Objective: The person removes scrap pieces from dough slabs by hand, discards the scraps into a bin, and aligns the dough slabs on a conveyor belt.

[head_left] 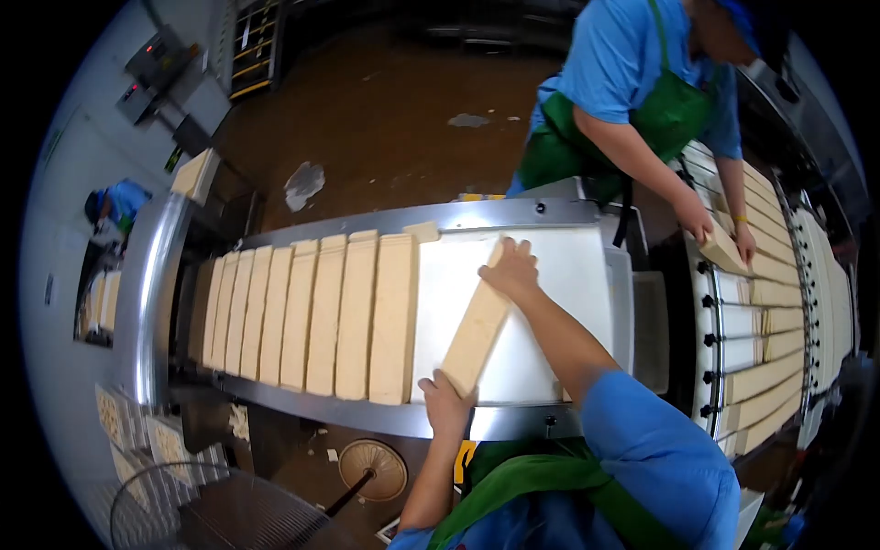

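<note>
A long cream-coloured block [477, 335], layered like stacked sheets, lies slantwise on the white conveyor belt [559, 312]. My left hand [446, 404] grips its near end, thumb and fingers at the sides. At the far end my right hand [511, 269] is closed over the block's top edge. What the block is made of I cannot tell. To the left, several similar blocks [394, 316] stand side by side across the belt. A small pale piece [423, 231] rests by the far rail, touching the end of the row.
Metal rails [495, 214] edge the belt. A co-worker [632, 101] in a green apron handles a block [724, 249] at the right-hand conveyor [733, 321]. A steel housing [151, 302] spans the belt's left end. Below it are a wire fan guard [211, 504] and a round base [373, 467].
</note>
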The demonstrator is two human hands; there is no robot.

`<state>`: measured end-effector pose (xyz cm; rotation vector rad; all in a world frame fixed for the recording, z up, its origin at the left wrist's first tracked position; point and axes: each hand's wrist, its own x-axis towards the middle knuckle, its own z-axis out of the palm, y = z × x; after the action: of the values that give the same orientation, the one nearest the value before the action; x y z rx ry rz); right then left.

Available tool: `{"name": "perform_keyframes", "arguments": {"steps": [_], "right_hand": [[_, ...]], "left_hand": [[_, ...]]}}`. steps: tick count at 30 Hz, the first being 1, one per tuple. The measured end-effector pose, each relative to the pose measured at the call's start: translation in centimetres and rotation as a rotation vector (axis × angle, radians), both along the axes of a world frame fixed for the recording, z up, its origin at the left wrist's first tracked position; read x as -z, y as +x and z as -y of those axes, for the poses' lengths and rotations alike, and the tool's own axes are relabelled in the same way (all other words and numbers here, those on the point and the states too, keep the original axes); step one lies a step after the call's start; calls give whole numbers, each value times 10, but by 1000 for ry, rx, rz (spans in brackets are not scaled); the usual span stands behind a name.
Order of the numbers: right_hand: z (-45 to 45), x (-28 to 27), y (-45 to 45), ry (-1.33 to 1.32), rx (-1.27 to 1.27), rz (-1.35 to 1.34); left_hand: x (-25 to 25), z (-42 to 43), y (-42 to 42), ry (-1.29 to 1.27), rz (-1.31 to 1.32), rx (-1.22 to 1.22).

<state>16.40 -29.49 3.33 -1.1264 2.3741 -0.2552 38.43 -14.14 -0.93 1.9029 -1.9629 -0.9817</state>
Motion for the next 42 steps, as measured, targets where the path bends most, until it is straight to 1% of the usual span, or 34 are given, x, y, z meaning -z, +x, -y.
{"name": "perform_keyframes", "arguments": {"steps": [2,3,5,6,7,8,9,10,11,12,13,14,16,18,20,21,23,24,26,27,28,30,32,33,35,36,38,40,42], "right_hand": [[-25,7,-47,42,147,-3],[-36,20,-65,38,200,-14],[-67,55,-102,-109,120,-354],[-80,55,-114,-145,167,-211],[-94,27,-114,-97,218,-163],[-108,22,-122,-108,291,-160],[-128,10,-134,-178,465,43],[-146,6,-144,-222,527,9],[-172,1,-160,-309,606,98],[-194,-4,-174,-404,668,182],[-221,-9,-186,-505,731,134],[-248,-13,-204,-516,769,126],[-304,-21,-242,-679,834,-123],[-356,-46,-277,-666,973,-113],[-402,-64,-315,-564,1073,-98],[-421,-66,-334,-571,1089,-95],[-455,-65,-375,-379,1141,-120],[-471,-64,-394,-385,1152,-112],[-498,-55,-434,43,937,-174],[-506,-48,-451,36,943,-165],[-513,-42,-468,10,950,-188],[-525,-30,-497,-21,960,-205],[-530,-29,-515,20,988,-227],[-533,-29,-521,14,994,-218],[-537,-41,-527,3,971,-68],[-538,-33,-531,-1,976,-61],[-538,-14,-537,-67,1029,-341],[-543,-8,-546,-84,1026,-339],[-549,-6,-551,-103,1027,-339]], "left_hand": [[-2,-10,-21,-5,-118,141],[-5,-14,-33,-5,-130,194],[-14,-25,-61,120,-124,286],[-14,-29,-74,124,-134,369],[-12,-32,-87,114,-97,309],[-10,-34,-98,103,-59,249],[-3,-40,-104,-11,-96,284],[2,-44,-112,-121,-139,315],[-4,-47,-128,-117,-148,387],[-11,-51,-143,-164,-172,376],[-18,-57,-159,-213,-196,353],[-26,-66,-177,-217,-201,392],[-45,-87,-217,-235,-284,481],[-64,-106,-255,-226,-286,566],[-76,-126,-293,-374,-391,774],[-81,-135,-311,-379,-389,790],[-90,-150,-347,-442,-491,907],[-95,-155,-361,-447,-484,919],[-101,-163,-386,-272,-532,1044],[-100,-163,-397,-256,-535,1108],[-103,-167,-406,-262,-527,1115],[-111,-177,-420,-144,-480,1158],[-104,-183,-433,-178,-458,1186],[-103,-186,-438,-143,-467,1183],[-101,-192,-449,-109,-468,1188],[-100,-194,-453,-127,-459,1196],[-97,-199,-465,-147,-449,1205],[-92,-203,-475,-89,-446,1207],[-91,-209,-485,-107,-430,1223]]}}
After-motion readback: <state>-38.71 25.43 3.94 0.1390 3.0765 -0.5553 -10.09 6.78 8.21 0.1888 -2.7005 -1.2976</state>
